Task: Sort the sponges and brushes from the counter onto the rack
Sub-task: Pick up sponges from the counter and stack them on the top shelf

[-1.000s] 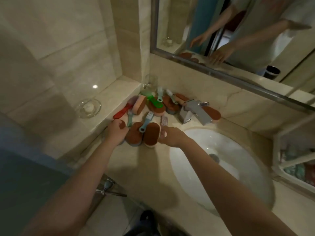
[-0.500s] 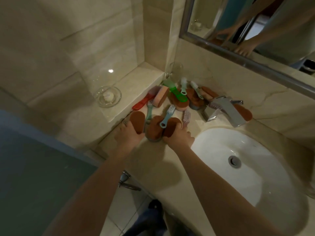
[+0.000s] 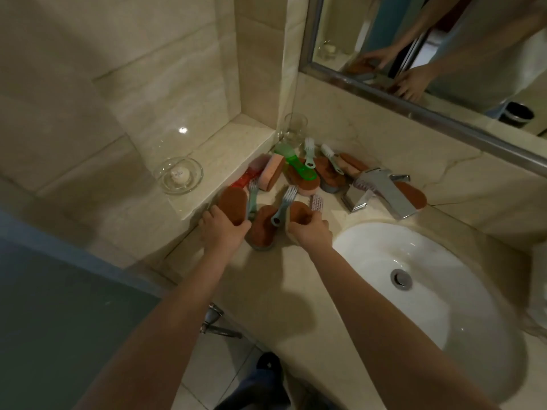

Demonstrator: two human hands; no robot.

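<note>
Bathroom counter [image 3: 275, 294], beige marble, sink [image 3: 429, 294] right. Left hand [image 3: 222, 229] curled on a brown sponge [image 3: 233, 205] by the ledge; right hand [image 3: 311, 232] closed on another brown sponge [image 3: 299, 213]. Light, squashy: pinch the long edges. Beyond, loose brushes [image 3: 285, 202] and sponges around the faucet [image 3: 381, 192]. Versus 0.5 s ago: both grips tighter, left sponge tilted up.

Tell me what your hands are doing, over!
Left hand gripping a brown sponge. Right hand gripping another sponge. Brushes and sponges piled on counter. No rack visible.
</note>
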